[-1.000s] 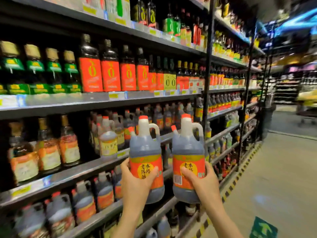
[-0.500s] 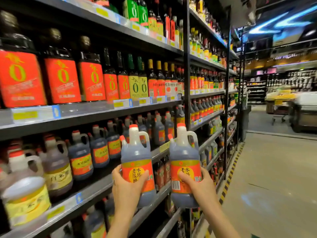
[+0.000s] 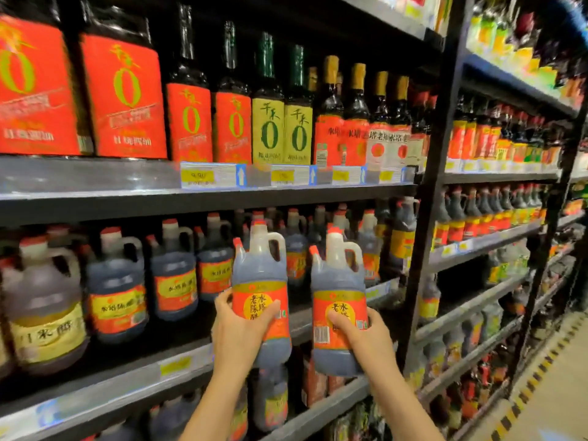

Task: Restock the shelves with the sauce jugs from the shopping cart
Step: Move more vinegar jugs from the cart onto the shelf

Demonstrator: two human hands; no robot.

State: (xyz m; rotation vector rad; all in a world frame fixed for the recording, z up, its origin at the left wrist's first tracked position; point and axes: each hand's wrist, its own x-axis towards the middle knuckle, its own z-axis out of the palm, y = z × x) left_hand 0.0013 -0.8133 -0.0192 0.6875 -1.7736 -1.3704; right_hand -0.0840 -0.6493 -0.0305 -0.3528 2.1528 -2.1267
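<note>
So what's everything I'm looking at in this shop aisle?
held sauce jugs: two, dark liquid, orange labels, red caps; one in the left hand, one in the right, raised in front of the middle shelf
shelved jugs: many, dark with orange or yellow labels, middle shelf
tall bottles: many, dark glass, red or yellow-green labels, upper shelf
price tags: several, yellow and white, upper shelf edge
shelving upright: one, black, right of centre
floor: pale, striped edge, bottom right
left hand: grips its jug
right hand: grips its jug
</note>
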